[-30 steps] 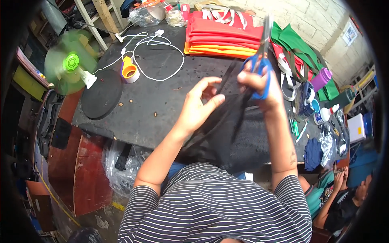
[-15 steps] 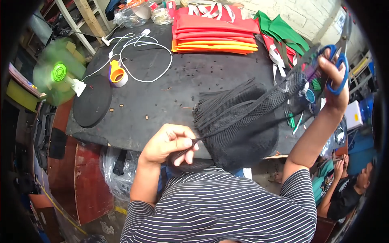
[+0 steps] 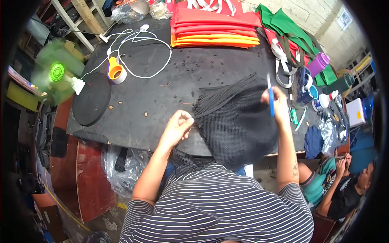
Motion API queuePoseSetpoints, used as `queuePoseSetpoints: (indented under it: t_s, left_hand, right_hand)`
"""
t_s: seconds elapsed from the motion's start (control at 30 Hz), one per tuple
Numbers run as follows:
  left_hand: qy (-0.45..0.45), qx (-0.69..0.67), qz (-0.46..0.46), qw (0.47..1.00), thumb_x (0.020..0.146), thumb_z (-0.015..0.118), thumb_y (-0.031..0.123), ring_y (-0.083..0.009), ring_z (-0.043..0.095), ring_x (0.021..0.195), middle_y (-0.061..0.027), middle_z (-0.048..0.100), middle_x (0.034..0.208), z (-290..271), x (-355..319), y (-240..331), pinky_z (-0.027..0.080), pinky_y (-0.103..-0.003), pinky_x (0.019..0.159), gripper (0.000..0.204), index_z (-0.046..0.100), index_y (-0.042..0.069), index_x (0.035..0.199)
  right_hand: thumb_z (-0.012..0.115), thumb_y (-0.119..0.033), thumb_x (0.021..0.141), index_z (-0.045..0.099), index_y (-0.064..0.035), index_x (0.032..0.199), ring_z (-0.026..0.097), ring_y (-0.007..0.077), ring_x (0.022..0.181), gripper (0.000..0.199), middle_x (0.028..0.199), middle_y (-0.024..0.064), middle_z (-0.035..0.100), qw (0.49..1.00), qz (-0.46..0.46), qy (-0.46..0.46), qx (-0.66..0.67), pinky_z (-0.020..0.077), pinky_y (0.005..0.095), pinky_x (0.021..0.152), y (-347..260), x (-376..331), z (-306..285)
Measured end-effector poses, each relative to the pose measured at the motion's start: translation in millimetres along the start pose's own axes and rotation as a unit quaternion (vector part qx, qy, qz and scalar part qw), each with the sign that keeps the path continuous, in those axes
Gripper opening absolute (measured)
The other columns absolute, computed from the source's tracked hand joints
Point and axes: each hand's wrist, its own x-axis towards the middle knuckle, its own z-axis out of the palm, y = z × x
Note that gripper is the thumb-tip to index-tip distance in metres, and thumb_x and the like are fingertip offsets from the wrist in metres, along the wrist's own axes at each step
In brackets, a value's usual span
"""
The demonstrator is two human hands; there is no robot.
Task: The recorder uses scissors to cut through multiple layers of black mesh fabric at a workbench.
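Note:
My right hand (image 3: pixel 280 106) is closed around blue-handled scissors (image 3: pixel 272 103), whose blades point away from me over the right side of a black mesh pile (image 3: pixel 239 121). The mesh lies in stacked, folded layers and droops over the table's near edge. Beside its left corner, my left hand (image 3: pixel 178 128) has its fingers curled and pinched together. Whatever may sit in that pinch is too small or hidden to make out. Below the left wrist, more black mesh (image 3: pixel 187 159) hangs down against my striped shirt.
Red and orange folded bags (image 3: pixel 214 30) are stacked at the back, with green ones (image 3: pixel 283 32) to their right. Left are a white cable (image 3: pixel 162 67), a tape roll (image 3: pixel 117 73), a black webbing coil (image 3: pixel 92 99) and a spinning green fan (image 3: pixel 57 73). Another person (image 3: pixel 344 190) sits at lower right.
My right hand with the scissors has come down and left from the far right. The mesh stretched between my hands is down now, and my left hand has shifted slightly up and away.

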Motion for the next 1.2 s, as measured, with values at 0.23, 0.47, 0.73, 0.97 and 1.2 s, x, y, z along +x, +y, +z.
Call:
queuePoseSetpoints:
  t_s: [0.23,0.47,0.73,0.97,1.2]
  left_hand:
    - [0.096,0.331,0.223,0.912,0.069,0.067,0.004,-0.0198,0.056,0.064,-0.0061,0.053,0.077,18.3,-11.6,12.0,0.045,-0.032,0.06,0.023,0.052,0.005,0.086]
    - [0.162,0.433,0.324,0.825,0.078,0.057,0.002,-0.0265,0.059,0.07,-0.0141,0.057,0.073,18.0,-7.4,3.8,0.045,-0.033,0.06,0.01,0.053,0.001,0.086]
    - [0.055,0.411,0.217,0.883,0.078,0.06,0.007,-0.0274,0.055,0.064,-0.0125,0.054,0.079,25.7,-14.8,24.1,0.044,-0.035,0.059,0.017,0.051,0.005,0.093]
    - [0.121,0.512,0.37,0.766,0.072,0.064,0.008,-0.0289,0.057,0.065,-0.0098,0.054,0.075,18.3,-5.3,18.4,0.045,-0.037,0.058,0.011,0.06,0.003,0.081]
    - [-0.003,0.104,0.069,0.992,0.085,0.055,0.01,-0.0056,0.048,0.053,-0.0017,0.057,0.065,6.5,17.4,-1.2,0.037,-0.021,0.05,0.016,0.059,-0.002,0.076]
  right_hand:
    - [0.07,-0.013,0.075,0.053,-0.0033,0.083,0.051,0.0057,0.063,0.021,0.07,-0.0003,0.055,0.97,0.113,-0.114,0.182,0.0437,0.0195,0.061,13.1,-54.5,59.8]
    - [0.067,-0.014,0.078,0.052,-0.0046,0.081,0.052,0.0062,0.063,0.018,0.07,-0.0001,0.056,0.976,0.115,-0.079,0.167,0.044,0.0201,0.062,16.5,-47.7,71.0]
    - [0.071,-0.033,0.074,0.048,-0.004,0.078,0.045,0.008,0.055,0.037,0.06,0.0008,0.047,0.994,0.092,-0.058,-0.027,0.0391,0.0244,0.052,-3.3,-45.5,78.3]
    - [0.067,-0.045,0.073,0.049,-0.0025,0.077,0.057,0.0238,0.061,0.046,0.066,0.0122,0.055,0.979,0.06,-0.049,-0.189,0.0451,0.0339,0.061,-7.7,-41.8,87.0]
    - [0.067,-0.031,0.078,0.051,-0.0048,0.077,0.049,0.0076,0.05,0.03,0.059,0.0005,0.051,0.984,0.111,-0.122,0.067,0.0393,0.0216,0.049,-12.9,-58.0,74.9]
